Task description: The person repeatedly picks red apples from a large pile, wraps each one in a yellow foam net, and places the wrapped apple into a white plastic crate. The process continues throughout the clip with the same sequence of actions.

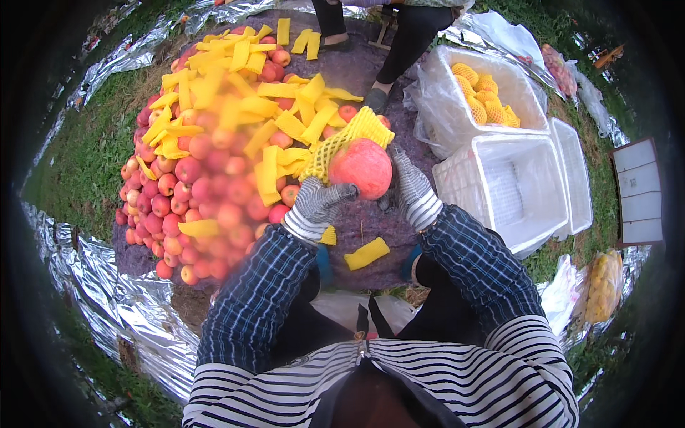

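A large red apple is held up before me, between my two gloved hands. My right hand, in a grey-and-white striped knit glove, grips its right side; some fingers are hidden beneath it. On the other side, my left hand has hold of a stretched yellow foam net sleeve, its thumb against the apple's lower left. The netting lies behind and left of the apple, and I cannot tell whether it goes underneath. A heap of red apples rises to the left, with many flat yellow foam sleeves scattered over it.
White plastic-lined crates stand at right; the far crate contains several foam-netted fruits, and another crate sits nearer. Opposite me is a person with dark trousers. A loose sleeve lies on the purple ground cloth.
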